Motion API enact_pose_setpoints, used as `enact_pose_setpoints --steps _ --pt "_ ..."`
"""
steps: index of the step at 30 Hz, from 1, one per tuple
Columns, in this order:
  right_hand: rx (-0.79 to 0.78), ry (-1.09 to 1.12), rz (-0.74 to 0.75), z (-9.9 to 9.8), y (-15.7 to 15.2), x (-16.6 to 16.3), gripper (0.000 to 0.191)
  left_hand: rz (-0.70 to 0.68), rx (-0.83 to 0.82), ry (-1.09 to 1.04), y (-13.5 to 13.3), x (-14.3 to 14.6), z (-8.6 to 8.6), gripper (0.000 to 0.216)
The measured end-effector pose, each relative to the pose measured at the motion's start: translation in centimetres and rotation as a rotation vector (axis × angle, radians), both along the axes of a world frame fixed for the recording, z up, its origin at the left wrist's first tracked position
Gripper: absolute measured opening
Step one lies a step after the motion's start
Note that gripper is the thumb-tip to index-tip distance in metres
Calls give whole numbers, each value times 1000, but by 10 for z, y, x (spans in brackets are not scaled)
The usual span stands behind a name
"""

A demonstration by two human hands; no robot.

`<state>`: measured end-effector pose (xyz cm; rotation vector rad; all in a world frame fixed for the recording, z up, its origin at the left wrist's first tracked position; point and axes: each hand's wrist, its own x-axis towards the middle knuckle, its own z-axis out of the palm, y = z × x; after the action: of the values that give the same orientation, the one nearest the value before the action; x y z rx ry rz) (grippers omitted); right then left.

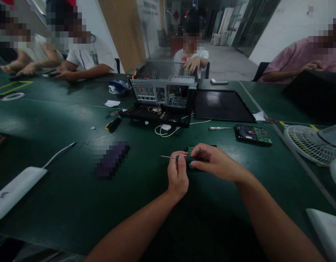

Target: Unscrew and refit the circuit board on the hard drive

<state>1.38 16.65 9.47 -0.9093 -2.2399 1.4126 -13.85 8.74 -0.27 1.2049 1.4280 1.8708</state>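
My left hand (pixel 178 178) is closed around the front of a screwdriver (pixel 168 157), whose thin metal shaft points left. My right hand (pixel 217 162) pinches the dark handle of the same screwdriver between thumb and fingers. Below and behind the hands lies a dark device with a green circuit board (pixel 191 149), mostly covered by my fingers. It looks like a hard drive, though its full shape is hidden. Another hard drive (pixel 252 134), with its board facing up, rests on the table to the right. A second, silver screwdriver (pixel 219 128) lies just left of it.
An opened computer case (pixel 162 91) stands ahead, beside a black side panel (pixel 222 105). A yellow-black screwdriver (pixel 113 123), a blurred purple item (pixel 112 160), a white power strip (pixel 20 191) and a white fan (pixel 310 143) are around. Several people sit across the table.
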Motion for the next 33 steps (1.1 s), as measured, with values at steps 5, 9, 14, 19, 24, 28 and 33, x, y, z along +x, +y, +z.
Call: enact_pose_setpoints --steps 5,9,14,19,24,28,33 --pt "435 -370 -53 -24 25 26 113 39 -99 -221 9 -6 -1 30" --pt "429 -601 -2 -48 40 41 134 -9 -92 -342 12 -7 0 21" --pt "453 -563 -98 -63 27 48 125 -31 -383 23 7 -20 10 28" --pt "504 -539 -323 -80 -7 61 121 41 -454 356 -2 -76 35 29" --pt "497 -461 -410 -93 -28 73 116 432 -701 677 -25 -148 46 48" --pt "476 -440 -391 -93 -29 75 113 423 -946 800 -37 -174 46 31" --pt "501 -413 -457 -89 -34 70 107 302 -681 607 -37 -141 47 47"
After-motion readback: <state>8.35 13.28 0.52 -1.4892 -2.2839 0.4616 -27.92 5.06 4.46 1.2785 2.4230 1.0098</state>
